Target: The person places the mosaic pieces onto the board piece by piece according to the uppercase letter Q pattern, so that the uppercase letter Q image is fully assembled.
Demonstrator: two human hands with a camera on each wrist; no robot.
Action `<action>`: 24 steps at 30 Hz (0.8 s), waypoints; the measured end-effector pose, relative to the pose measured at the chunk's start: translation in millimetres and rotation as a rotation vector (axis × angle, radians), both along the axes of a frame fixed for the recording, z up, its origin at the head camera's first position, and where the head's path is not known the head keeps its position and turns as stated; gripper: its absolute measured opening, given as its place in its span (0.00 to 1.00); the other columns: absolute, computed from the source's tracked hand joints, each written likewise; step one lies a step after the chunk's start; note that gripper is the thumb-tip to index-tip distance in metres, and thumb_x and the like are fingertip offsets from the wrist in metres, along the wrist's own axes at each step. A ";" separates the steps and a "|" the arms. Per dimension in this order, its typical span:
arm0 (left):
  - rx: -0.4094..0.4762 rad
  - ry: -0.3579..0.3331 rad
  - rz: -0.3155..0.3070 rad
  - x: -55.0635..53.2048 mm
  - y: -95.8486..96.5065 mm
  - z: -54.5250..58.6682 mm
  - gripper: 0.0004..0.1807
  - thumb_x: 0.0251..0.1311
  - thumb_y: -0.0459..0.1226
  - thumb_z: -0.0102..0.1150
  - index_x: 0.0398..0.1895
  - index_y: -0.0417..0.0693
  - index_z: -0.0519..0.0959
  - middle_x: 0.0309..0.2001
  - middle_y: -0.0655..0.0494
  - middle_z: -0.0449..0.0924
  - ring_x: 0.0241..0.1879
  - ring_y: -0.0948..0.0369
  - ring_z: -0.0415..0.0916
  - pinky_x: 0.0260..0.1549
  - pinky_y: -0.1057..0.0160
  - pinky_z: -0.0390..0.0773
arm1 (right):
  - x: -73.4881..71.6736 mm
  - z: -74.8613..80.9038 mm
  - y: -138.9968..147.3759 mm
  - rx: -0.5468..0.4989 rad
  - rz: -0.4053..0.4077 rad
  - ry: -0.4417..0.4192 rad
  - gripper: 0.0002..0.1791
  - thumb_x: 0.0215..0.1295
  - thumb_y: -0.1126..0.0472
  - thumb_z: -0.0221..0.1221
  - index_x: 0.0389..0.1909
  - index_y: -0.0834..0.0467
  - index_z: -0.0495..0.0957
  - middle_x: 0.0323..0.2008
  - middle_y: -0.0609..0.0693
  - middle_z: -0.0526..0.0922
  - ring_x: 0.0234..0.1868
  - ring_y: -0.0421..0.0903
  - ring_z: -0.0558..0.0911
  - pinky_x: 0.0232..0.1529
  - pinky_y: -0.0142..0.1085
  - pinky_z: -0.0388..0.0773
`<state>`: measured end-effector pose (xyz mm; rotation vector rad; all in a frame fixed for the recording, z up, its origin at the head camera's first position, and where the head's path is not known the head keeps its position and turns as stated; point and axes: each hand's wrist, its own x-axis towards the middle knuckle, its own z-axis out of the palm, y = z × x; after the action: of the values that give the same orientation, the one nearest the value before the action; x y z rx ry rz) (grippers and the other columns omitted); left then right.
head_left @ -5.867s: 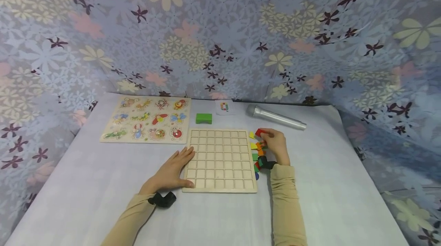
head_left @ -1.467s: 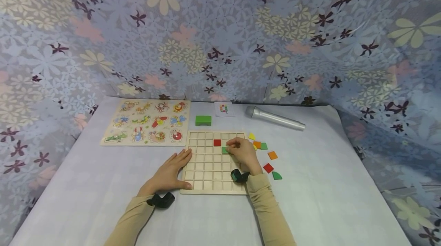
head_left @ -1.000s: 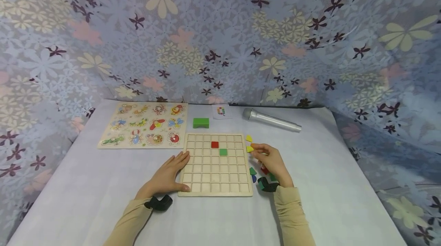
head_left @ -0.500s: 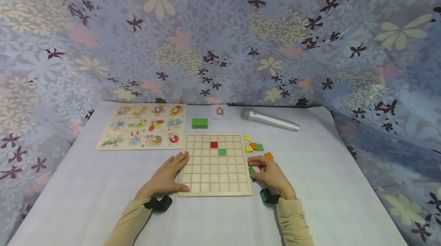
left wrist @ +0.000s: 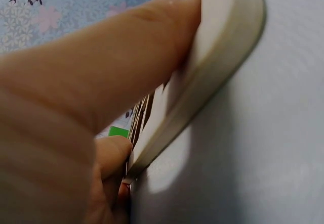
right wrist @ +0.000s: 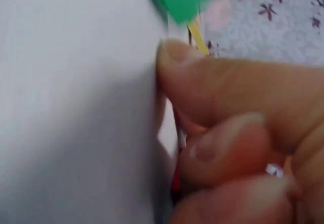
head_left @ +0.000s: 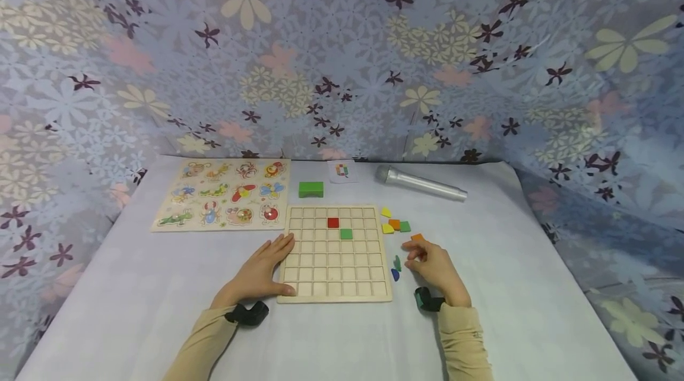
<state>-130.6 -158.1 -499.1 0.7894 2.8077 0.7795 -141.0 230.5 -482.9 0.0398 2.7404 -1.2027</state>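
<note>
Spread fingers of my left hand (head_left: 259,271) rest on the left edge of a wooden grid board (head_left: 333,274); the thumb (left wrist: 116,57) presses its rim in the left wrist view. A red square tile (head_left: 333,222) and a green square tile (head_left: 346,234) sit in cells, diagonal to each other. Right of the board, my right hand (head_left: 435,265) is low over the table with bent fingers. Just left of its fingertips a green piece (head_left: 397,263) appears tilted beside a blue piece (head_left: 395,275). A red sliver (right wrist: 175,181) shows below the curled fingers; whether they grip it is hidden.
Yellow pieces (head_left: 387,228), an orange tile (head_left: 394,224) and a green tile (head_left: 405,226) lie by the board's right edge. Behind are an insect puzzle (head_left: 224,196), a green block (head_left: 311,189), a pattern card (head_left: 342,171) and a silver microphone (head_left: 422,183).
A red and a green tile have come onto the board. In the last half second my right hand shifted slightly right, and the green piece beside it turned and tilted. The left hand stayed.
</note>
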 end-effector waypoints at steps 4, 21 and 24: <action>-0.004 0.003 0.008 0.4 0.0 0.6 0.60 0.40 0.57 0.73 0.73 0.36 0.57 0.76 0.44 0.53 0.76 0.45 0.49 0.73 0.44 0.50 | 0.3 -0.1 10.5 0.030 -0.050 0.065 0.15 0.58 0.67 0.64 0.48 0.60 0.81 0.35 0.52 0.82 0.31 0.42 0.71 0.30 0.28 0.66; -0.001 -0.023 0.006 -0.2 0.5 -0.6 0.60 0.41 0.57 0.73 0.74 0.37 0.55 0.76 0.45 0.51 0.76 0.47 0.47 0.74 0.45 0.47 | 33.7 -9.2 87.4 -0.079 -0.106 -0.033 0.30 0.57 0.59 0.68 0.61 0.57 0.72 0.55 0.61 0.81 0.21 0.38 0.67 0.20 0.28 0.66; 0.000 -0.019 0.006 -1.0 0.6 -0.5 0.60 0.41 0.57 0.72 0.73 0.37 0.56 0.76 0.45 0.51 0.76 0.46 0.47 0.74 0.45 0.47 | 28.1 -11.3 82.5 -0.069 -0.097 0.014 0.28 0.56 0.63 0.67 0.60 0.58 0.74 0.52 0.60 0.82 0.21 0.37 0.67 0.18 0.28 0.65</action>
<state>-131.7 -157.5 -499.5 0.7706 2.7947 0.7831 -113.0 313.0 -494.2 0.1592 2.7347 -1.3269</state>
